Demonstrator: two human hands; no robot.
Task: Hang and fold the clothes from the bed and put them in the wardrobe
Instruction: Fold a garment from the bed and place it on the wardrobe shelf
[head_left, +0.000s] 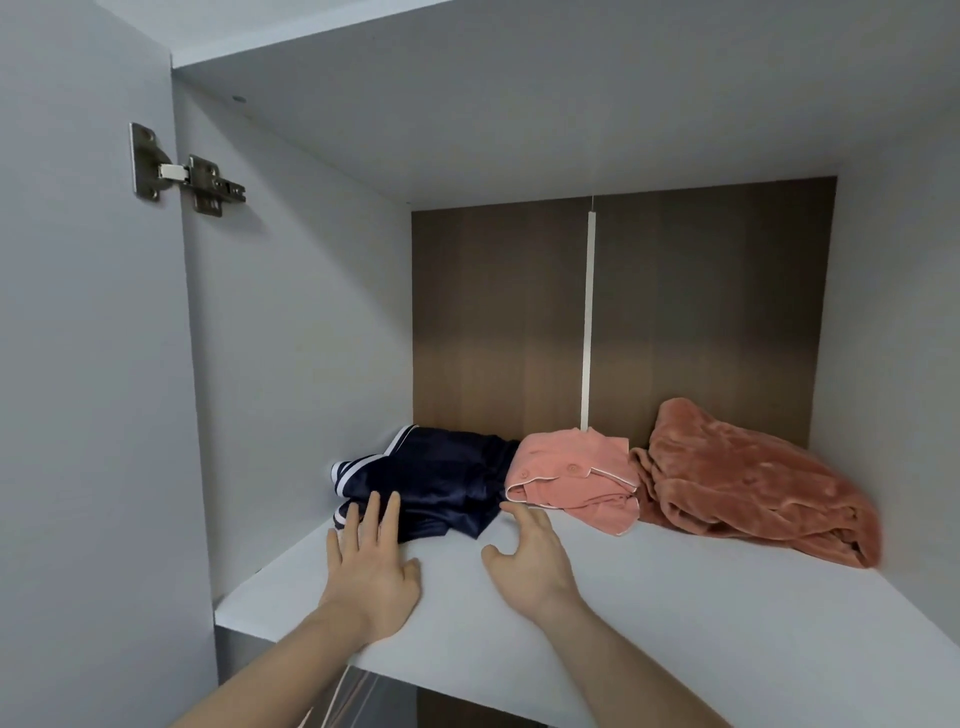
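1. Three folded garments lie in a row at the back of the wardrobe shelf (649, 613): navy shorts (431, 483) with white stripes on the left, a pink buttoned top (571, 475) in the middle, a rust plush garment (753, 488) on the right
2. Navy shorts and pink top touch; the pink top's right edge meets the plush garment
3. The left hand (371, 566) lies flat with straight fingers, its fingertips resting on the front edge of the navy shorts, grasping nothing
4. The right hand (527, 558) hovers just in front of the pink top, fingers relaxed and spread, holding nothing
5. Behind the clothes stands a brown wood-grain back panel (498, 312) with a white vertical strip (589, 312)
6. A metal hinge (184, 174) joins the open door (78, 312) to the left side wall
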